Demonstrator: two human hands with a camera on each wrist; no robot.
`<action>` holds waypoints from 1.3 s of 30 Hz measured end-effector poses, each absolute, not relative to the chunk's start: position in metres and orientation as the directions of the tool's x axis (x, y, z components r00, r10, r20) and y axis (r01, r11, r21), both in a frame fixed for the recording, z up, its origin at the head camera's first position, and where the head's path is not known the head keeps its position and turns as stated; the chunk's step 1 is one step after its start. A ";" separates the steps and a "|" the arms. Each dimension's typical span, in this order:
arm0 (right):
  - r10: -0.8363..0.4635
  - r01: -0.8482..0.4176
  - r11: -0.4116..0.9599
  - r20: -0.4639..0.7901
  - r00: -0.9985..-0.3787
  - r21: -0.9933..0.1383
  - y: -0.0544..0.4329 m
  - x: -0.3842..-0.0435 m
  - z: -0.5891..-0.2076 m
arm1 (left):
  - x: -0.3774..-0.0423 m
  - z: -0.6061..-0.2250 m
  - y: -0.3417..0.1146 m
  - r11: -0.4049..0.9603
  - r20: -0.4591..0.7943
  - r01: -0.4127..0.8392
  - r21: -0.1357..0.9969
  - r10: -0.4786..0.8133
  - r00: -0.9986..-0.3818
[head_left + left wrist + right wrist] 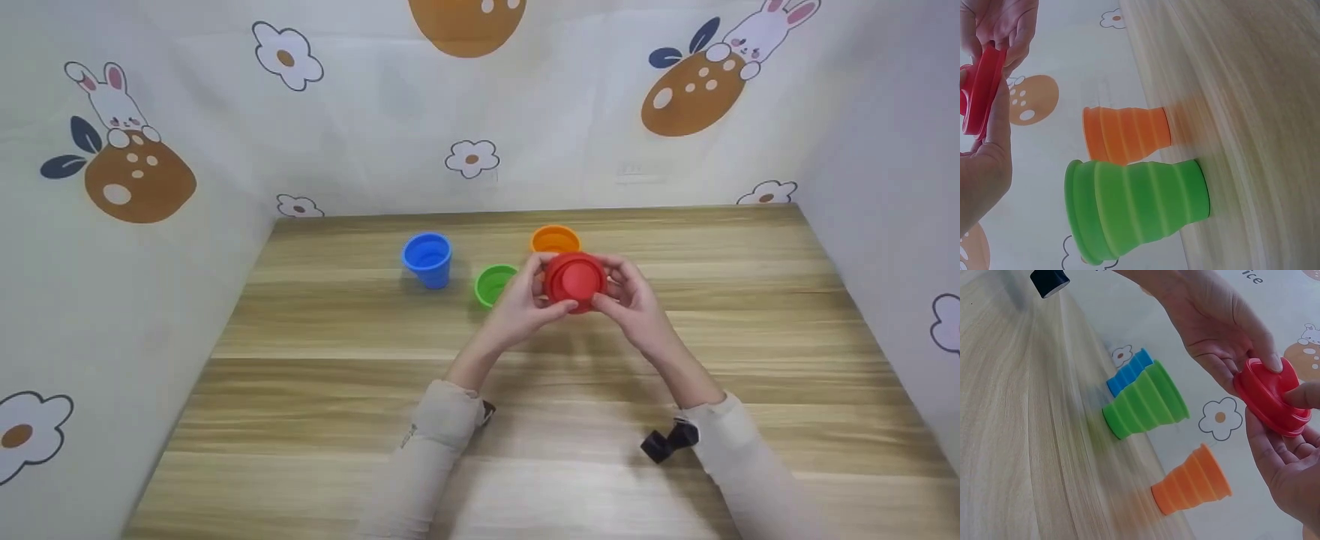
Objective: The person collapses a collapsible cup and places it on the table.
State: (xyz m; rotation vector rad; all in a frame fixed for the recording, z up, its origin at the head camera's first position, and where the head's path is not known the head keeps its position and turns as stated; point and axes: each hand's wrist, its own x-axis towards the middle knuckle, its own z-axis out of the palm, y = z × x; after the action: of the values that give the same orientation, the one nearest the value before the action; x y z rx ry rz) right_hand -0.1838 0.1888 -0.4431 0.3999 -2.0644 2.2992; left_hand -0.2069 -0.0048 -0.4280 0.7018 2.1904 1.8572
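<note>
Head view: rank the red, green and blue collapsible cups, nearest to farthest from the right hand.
1. Red collapsible cup: gripped by the right hand.
2. Green collapsible cup: standing to that hand's left.
3. Blue collapsible cup: standing farther left.

Four collapsible cups, one wood-grain tabletop

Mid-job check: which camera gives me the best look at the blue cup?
The head view: the blue cup stands there unobstructed, its rim and inside in sight. The right wrist view shows only part of its side, smaller, behind the green cup. The left wrist view does not show it.
</note>
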 end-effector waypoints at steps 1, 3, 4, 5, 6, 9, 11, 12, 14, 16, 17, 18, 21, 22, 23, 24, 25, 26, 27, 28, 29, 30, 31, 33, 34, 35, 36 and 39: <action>-0.154 -0.190 -0.117 0.207 -0.966 -0.975 0.189 -0.184 -0.443 | -0.207 -0.428 -0.005 0.105 0.159 0.233 0.967 0.464 -0.871; -0.157 -0.187 -0.105 0.202 -0.967 -0.977 0.190 -0.184 -0.443 | -0.207 -0.428 -0.005 0.101 0.160 0.231 0.968 0.463 -0.872; -0.158 -0.186 -0.098 0.200 -0.967 -0.978 0.190 -0.184 -0.443 | -0.207 -0.427 -0.005 0.098 0.160 0.229 0.969 0.462 -0.872; -0.160 -0.185 -0.091 0.198 -0.967 -0.979 0.190 -0.184 -0.443 | -0.207 -0.427 -0.005 0.096 0.160 0.228 0.969 0.462 -0.873; -0.161 -0.183 -0.083 0.195 -0.968 -0.980 0.190 -0.184 -0.443 | -0.207 -0.427 -0.005 0.094 0.160 0.228 0.969 0.461 -0.873; -0.164 -0.184 -0.070 0.194 -0.967 -0.980 0.190 -0.184 -0.442 | -0.207 -0.427 -0.005 0.094 0.163 0.231 0.968 0.459 -0.873; -0.166 -0.188 -0.069 0.197 -0.966 -0.980 0.189 -0.184 -0.442 | -0.207 -0.427 -0.004 0.096 0.163 0.231 0.968 0.456 -0.875; -0.166 -0.190 -0.068 0.199 -0.966 -0.979 0.189 -0.184 -0.442 | -0.207 -0.427 -0.004 0.096 0.162 0.229 0.969 0.455 -0.876; -0.168 -0.192 -0.071 0.202 -0.965 -0.979 0.189 -0.184 -0.442 | -0.207 -0.427 -0.004 0.093 0.160 0.224 0.970 0.452 -0.878; -0.167 -0.191 -0.071 0.201 -0.965 -0.979 0.189 -0.184 -0.442 | -0.207 -0.426 -0.003 0.094 0.156 0.220 0.971 0.449 -0.880; -0.166 -0.193 -0.068 0.202 -0.965 -0.979 0.190 -0.185 -0.442 | -0.207 -0.426 -0.003 0.093 0.157 0.221 0.971 0.448 -0.880; -0.164 -0.193 -0.066 0.201 -0.966 -0.979 0.190 -0.185 -0.442 | -0.207 -0.425 -0.003 0.091 0.160 0.223 0.971 0.449 -0.879; -0.158 -0.191 -0.053 0.197 -0.968 -0.980 0.190 -0.184 -0.443 | -0.207 -0.426 -0.002 0.090 0.173 0.237 0.967 0.448 -0.877; -0.155 -0.190 -0.051 0.195 -0.968 -0.981 0.191 -0.184 -0.443 | -0.207 -0.425 -0.002 0.090 0.178 0.242 0.966 0.447 -0.877; -0.153 -0.186 -0.050 0.191 -0.970 -0.981 0.191 -0.184 -0.443 | -0.207 -0.425 -0.002 0.090 0.182 0.246 0.965 0.445 -0.877; -0.151 -0.179 -0.051 0.185 -0.971 -0.983 0.191 -0.184 -0.443 | -0.207 -0.425 -0.001 0.090 0.185 0.248 0.964 0.443 -0.877; -0.149 -0.175 -0.050 0.181 -0.972 -0.983 0.191 -0.184 -0.442 | -0.207 -0.425 -0.001 0.093 0.185 0.250 0.964 0.440 -0.879; -0.147 -0.170 -0.052 0.175 -0.973 -0.984 0.190 -0.184 -0.442 | -0.207 -0.425 -0.001 0.095 0.185 0.250 0.964 0.437 -0.880; -0.145 -0.161 -0.059 0.169 -0.975 -0.985 0.190 -0.184 -0.442 | -0.207 -0.425 -0.001 0.097 0.186 0.251 0.963 0.434 -0.881; -0.144 -0.160 -0.063 0.167 -0.975 -0.985 0.190 -0.184 -0.442 | -0.207 -0.425 -0.001 0.099 0.187 0.252 0.963 0.432 -0.882; -0.145 -0.157 -0.064 0.165 -0.976 -0.986 0.190 -0.184 -0.442 | -0.207 -0.426 -0.001 0.101 0.187 0.253 0.962 0.430 -0.883; -0.145 -0.156 -0.067 0.164 -0.976 -0.985 0.190 -0.184 -0.442 | -0.207 -0.426 -0.001 0.103 0.188 0.254 0.962 0.428 -0.884; -0.146 -0.156 -0.068 0.165 -0.975 -0.985 0.190 -0.184 -0.442 | -0.207 -0.426 -0.001 0.105 0.189 0.256 0.961 0.426 -0.885; -0.147 -0.156 -0.070 0.165 -0.975 -0.985 0.190 -0.184 -0.442 | -0.207 -0.426 -0.001 0.111 0.191 0.260 0.959 0.423 -0.886; -0.147 -0.159 -0.070 0.168 -0.975 -0.985 0.190 -0.184 -0.442 | -0.207 -0.426 -0.001 0.114 0.192 0.261 0.959 0.421 -0.887; -0.148 -0.163 -0.068 0.172 -0.974 -0.984 0.190 -0.184 -0.442 | -0.207 -0.426 -0.001 0.116 0.190 0.260 0.959 0.419 -0.888; -0.147 -0.165 -0.068 0.174 -0.974 -0.984 0.190 -0.184 -0.442 | -0.207 -0.426 -0.002 0.116 0.188 0.258 0.959 0.417 -0.889; -0.154 -0.174 -0.064 0.182 -0.971 -0.983 0.190 -0.184 -0.442 | -0.208 -0.425 -0.002 0.114 0.179 0.246 0.963 0.412 -0.893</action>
State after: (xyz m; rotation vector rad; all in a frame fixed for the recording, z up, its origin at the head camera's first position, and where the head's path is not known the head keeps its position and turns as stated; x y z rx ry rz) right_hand -0.1838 0.1902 -0.4417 0.3748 -2.1397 2.2496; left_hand -0.2076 -0.0020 -0.4254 0.6676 2.2419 1.8926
